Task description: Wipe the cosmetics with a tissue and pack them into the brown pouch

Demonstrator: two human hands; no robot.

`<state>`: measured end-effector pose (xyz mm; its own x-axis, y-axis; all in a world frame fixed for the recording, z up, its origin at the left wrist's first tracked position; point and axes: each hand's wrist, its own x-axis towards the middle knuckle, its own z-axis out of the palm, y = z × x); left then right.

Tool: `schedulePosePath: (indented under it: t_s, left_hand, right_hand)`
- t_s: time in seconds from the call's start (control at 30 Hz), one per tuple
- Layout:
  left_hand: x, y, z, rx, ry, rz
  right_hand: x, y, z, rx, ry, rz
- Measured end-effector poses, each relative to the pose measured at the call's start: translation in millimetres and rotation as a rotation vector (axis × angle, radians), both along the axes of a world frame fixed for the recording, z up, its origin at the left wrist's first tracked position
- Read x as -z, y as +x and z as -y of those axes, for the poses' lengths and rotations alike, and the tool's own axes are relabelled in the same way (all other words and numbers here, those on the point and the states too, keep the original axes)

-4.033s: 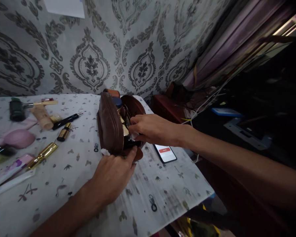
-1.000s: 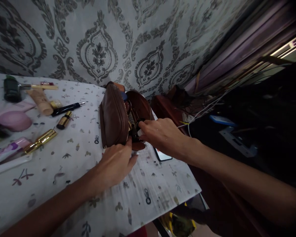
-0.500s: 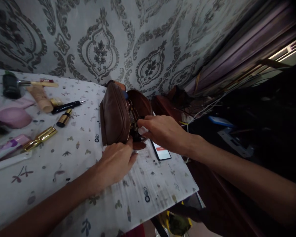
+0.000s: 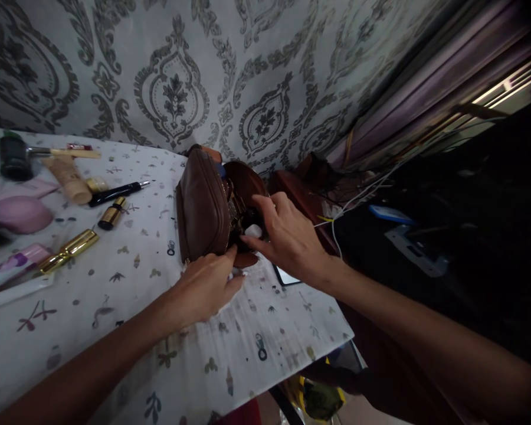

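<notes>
Head view: a brown pouch (image 4: 202,208) stands unzipped near the table (image 4: 128,307) edge by the patterned wall. Left hand (image 4: 206,287) rests flat at the pouch's near end, fingers (image 4: 228,257) loose, thumb touching the leather, gripping nothing. Right hand (image 4: 287,236) is at the pouch's mouth, fingers spread, open over a small white object (image 4: 253,231). A phone (image 4: 285,276) lies partly hidden under the right wrist. Gold tubes (image 4: 68,251) and a black pen (image 4: 115,192) lie well to the left.

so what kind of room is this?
Probably a home bedroom or dressing corner: damask wallpaper, cosmetics like gold lipstick tubes strewn on a patterned tablecloth, and both hands, left hand and right hand, at a brown pouch.
</notes>
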<state>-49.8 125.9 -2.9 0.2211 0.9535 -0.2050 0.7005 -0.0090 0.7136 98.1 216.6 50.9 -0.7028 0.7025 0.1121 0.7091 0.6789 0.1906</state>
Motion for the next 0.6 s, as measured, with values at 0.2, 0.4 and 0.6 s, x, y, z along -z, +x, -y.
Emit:
schedulePosePath:
  t_s: [0.2, 0.4, 0.6]
  left_hand:
    - [2.9, 4, -6, 0.011, -0.055, 0.06]
    - [-0.6, 0, -15, 0.047, -0.112, 0.109]
    - [2.1, 7, -22, 0.006, -0.242, 0.364]
  right_hand:
    - [38.8, 12, 0, 0.094, -0.01, -0.42]
    - [51.3, 4, -1, 0.284, -0.35, -0.617]
    - [46.5, 2, -3, 0.281, -0.357, -0.567]
